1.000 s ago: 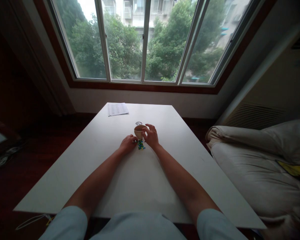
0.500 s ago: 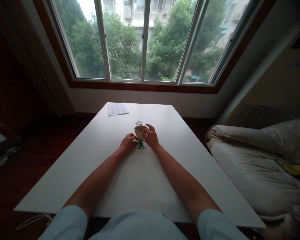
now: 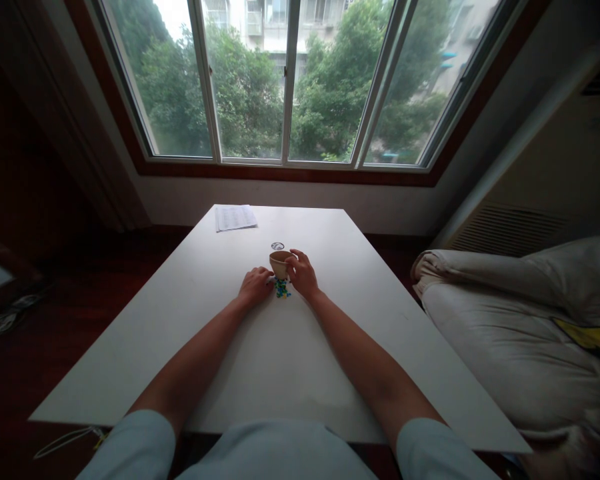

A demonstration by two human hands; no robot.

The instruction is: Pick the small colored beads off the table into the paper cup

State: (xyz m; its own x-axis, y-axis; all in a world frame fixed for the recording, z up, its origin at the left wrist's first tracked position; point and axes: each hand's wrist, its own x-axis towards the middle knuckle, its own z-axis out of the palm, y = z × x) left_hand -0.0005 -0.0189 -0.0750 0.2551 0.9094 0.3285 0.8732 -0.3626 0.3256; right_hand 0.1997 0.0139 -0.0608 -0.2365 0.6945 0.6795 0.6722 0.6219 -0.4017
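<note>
A small tan cup (image 3: 279, 265), wider at its rim, is held by my right hand (image 3: 303, 273) with fingers closed around its right side. Just in front of it on the white table lies a small heap of blue, green and yellow pieces (image 3: 282, 289), too small to make out singly. My left hand (image 3: 255, 287) rests at the left edge of the heap, palm down with fingers stretched towards the pieces and the cup. Its fingertips are partly hidden, and I see nothing held in them.
Beyond the cup lies a small round clear item with a dark outline (image 3: 277, 246). Printed sheets of paper (image 3: 235, 217) lie at the table's (image 3: 285, 373) far left corner. A padded cream-coloured seat or bedding (image 3: 490, 320) stands to the right, and a window (image 3: 290, 87) is ahead.
My left fingers have shifted slightly at the heap's edge and look flatter. The cup and my right hand stay almost in place.
</note>
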